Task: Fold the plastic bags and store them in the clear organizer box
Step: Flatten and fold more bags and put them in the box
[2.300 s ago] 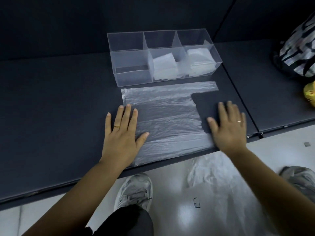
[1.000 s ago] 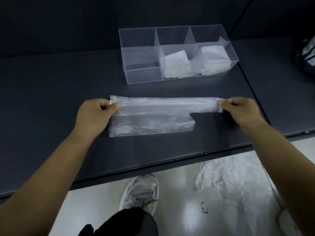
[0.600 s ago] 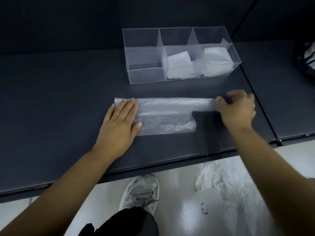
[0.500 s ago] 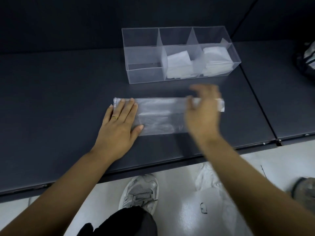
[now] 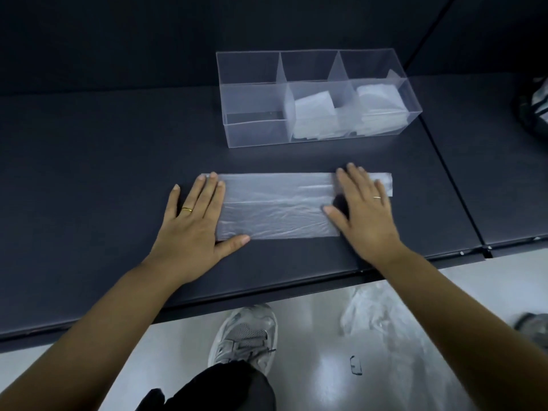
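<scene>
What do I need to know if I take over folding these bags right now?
Left grip: open, pressed flat on the left end of the plastic bag.
Right grip: open, flat on its right end.
The bag lies on the table as a long strip, in front of the clear organizer box.
Done: folded bags sit in the box's middle and right compartments.
Left to do: fold this strip up small and store it; the left compartment looks free.

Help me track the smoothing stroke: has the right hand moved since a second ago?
Yes. The right hand moved left along the plastic bag, from opposite the right corner of the clear organizer box to opposite its right compartment.
</scene>
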Demonstrator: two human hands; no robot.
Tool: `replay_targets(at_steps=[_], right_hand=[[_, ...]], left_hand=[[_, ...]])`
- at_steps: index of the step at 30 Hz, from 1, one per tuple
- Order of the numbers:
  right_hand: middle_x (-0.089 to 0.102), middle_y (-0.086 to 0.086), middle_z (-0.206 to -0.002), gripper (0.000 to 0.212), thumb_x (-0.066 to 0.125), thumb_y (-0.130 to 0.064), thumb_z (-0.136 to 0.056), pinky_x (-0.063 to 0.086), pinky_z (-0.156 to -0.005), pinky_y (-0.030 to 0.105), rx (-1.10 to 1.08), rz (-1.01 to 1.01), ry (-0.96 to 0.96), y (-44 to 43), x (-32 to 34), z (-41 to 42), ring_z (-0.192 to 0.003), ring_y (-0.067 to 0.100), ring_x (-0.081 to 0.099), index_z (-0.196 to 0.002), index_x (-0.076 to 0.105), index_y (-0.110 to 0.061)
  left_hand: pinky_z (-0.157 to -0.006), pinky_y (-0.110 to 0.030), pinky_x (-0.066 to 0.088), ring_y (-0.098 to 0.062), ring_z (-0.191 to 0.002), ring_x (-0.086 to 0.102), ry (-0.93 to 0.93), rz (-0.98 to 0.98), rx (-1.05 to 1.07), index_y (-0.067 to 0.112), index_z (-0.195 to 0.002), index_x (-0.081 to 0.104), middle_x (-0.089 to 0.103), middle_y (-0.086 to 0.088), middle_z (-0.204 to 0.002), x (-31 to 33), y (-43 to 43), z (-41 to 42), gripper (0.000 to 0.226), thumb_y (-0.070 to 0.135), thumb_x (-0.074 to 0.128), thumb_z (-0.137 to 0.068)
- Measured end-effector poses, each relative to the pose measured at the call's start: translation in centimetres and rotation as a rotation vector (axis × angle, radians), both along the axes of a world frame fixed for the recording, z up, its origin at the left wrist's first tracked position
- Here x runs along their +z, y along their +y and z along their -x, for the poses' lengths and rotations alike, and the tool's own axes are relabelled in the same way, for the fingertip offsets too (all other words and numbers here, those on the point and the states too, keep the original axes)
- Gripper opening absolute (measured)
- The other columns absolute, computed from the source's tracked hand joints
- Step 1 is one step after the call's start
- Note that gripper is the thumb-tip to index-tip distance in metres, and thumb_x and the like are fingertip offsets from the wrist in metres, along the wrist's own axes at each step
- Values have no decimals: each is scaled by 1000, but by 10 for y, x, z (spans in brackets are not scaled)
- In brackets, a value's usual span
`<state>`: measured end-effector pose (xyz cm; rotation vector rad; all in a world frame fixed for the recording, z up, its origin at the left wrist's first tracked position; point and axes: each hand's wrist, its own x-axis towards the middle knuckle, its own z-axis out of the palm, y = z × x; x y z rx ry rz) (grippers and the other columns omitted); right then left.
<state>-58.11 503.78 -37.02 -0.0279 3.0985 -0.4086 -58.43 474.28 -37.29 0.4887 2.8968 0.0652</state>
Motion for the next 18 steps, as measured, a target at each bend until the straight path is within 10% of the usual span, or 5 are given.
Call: replay_targets(at_steps=[5, 12, 18], right_hand=[[54, 1, -120, 33, 76, -26, -78, 35, -100, 35, -6, 279, 134, 12, 21, -29, -112, 17, 45, -108, 67, -17], [56, -1, -93, 2, 72, -8, -82, 41, -91, 38, 59, 287, 27, -8, 21, -34, -92, 19, 50, -81, 71, -10], [53, -5, -94, 19, 64, -9, -88, 37, -83, 8, 22, 449, -218, 6, 46, -27, -94, 13, 52, -77, 60, -23]], left_hand=[[-118, -36, -12, -14, -146, -12, 71, -210, -87, 11, -152, 10, 0, -3, -160, 18, 11, -2, 90, 73, 23, -88], [-110, -13, -16, 3, -139, -10, -58, -346, -237, 19, -152, 13, 2, 11, -158, 9, 48, -14, 85, 65, 41, -86], [-104, -44, 42, -27, -120, 57, 237, -416, -205, 2, -120, 65, 61, -10, -129, 8, 56, -15, 43, 17, 75, -81]])
